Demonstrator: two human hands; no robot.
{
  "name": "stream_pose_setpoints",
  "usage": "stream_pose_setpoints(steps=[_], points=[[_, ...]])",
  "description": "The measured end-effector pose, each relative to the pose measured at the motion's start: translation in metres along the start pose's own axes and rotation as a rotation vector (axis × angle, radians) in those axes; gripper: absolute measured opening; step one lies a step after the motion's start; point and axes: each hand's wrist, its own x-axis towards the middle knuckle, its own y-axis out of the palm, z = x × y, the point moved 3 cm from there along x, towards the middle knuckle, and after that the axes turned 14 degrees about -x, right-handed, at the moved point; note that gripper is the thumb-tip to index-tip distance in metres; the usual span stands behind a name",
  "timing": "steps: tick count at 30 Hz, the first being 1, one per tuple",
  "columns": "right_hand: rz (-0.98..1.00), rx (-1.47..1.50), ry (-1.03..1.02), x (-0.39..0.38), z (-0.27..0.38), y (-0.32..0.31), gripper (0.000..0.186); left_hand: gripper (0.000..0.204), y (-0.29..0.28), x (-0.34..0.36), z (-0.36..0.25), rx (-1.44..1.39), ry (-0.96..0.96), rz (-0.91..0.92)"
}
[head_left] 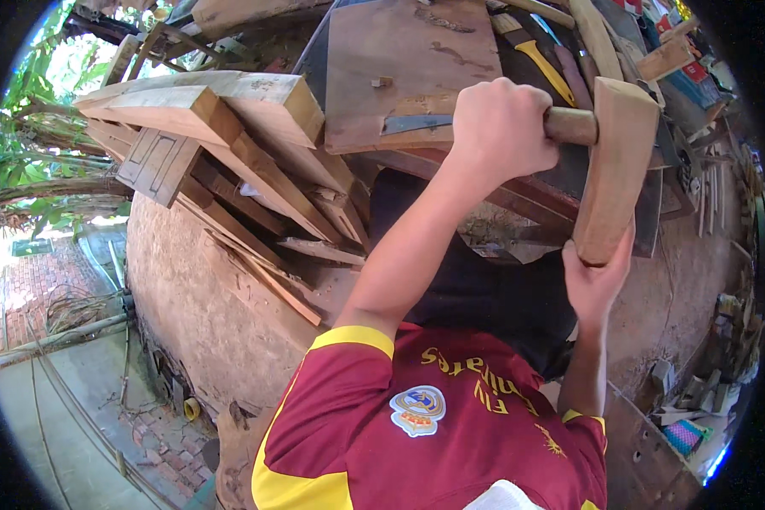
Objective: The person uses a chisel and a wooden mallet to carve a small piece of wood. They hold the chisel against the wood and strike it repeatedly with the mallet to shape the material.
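Observation:
A wooden mallet [618, 174] with a thick block head is held between my two hands above the bench's right part. My left hand [506, 127] is closed in a fist round its short round handle [571, 126]. My right hand [599, 276] grips the near lower end of the head, thumb on one side and fingers mostly hidden behind it. A flat grey metal blade [416, 125] lies on the brown board [374, 59], its right end passing behind my left fist. A small wood chip [382, 82] rests on the same board.
Beyond the mallet lie a yellow-handled brush [544, 70] and several long-handled tools [574, 76]. Thick timber beams [263, 102] lean at the left, beside a small panelled wood piece [159, 161]. Offcuts [722, 395] lie on the floor at the right.

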Motion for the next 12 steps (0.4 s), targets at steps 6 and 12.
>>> stream_pose_setpoints(steps=[6,12], points=[[-0.321,0.484,0.616,-0.007,-0.025,-0.017,0.077,0.015,0.0,-0.005,-0.002,-0.03,-0.001,0.008],[0.217,0.23,0.133,-0.015,-0.021,0.008,0.073,0.015,0.011,-0.007,0.007,0.049,0.046,0.035]])
